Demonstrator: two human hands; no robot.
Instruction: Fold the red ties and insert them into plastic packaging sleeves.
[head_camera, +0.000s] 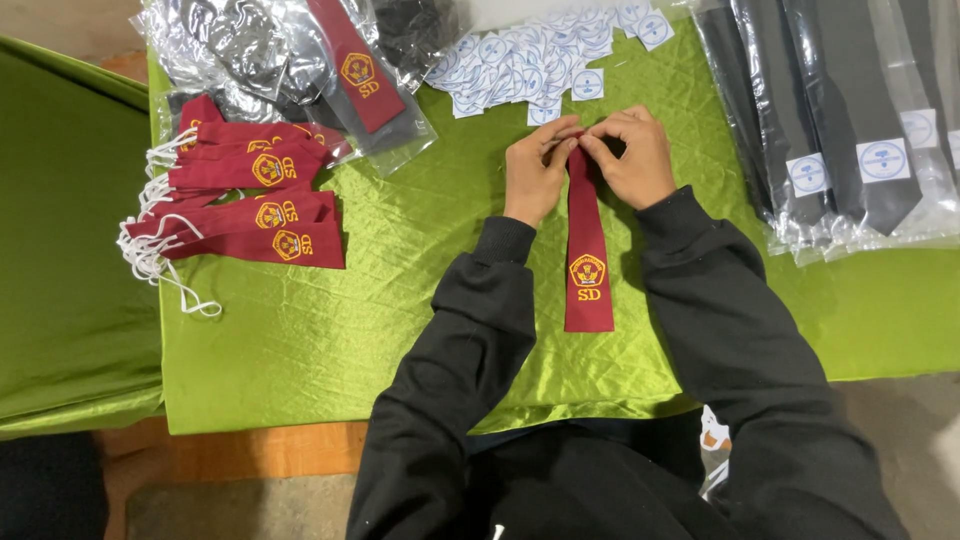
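Tie, maroon, with a gold emblem near its wide end, is lying flat on the green cloth, running lengthwise from the person's chest up toward the hands. Lying flat likely keeps the fabric smooth while its narrow top end is being worked.

Left hand is resting at the tie's top end, its fingers curled in and pinching the fabric from the left side. Right hand is meeting it from the right, its fingers bent close and gripping the same end; the fingertips of both hands are nearly touching. Exactly what is being held between them cannot be told.

Stickers, small white squares with blue marks, are lying in a loose heap just beyond the hands, apparently kept within easy reach.

Stack of ties, same maroon, is lying fanned at the left with white elastic loops trailing off its left edge.

Bagged ties, dark, each in clear plastic with a sticker on it, are lying in a row at the right. More clear bags are piling at the upper left, one showing a maroon tie inside.
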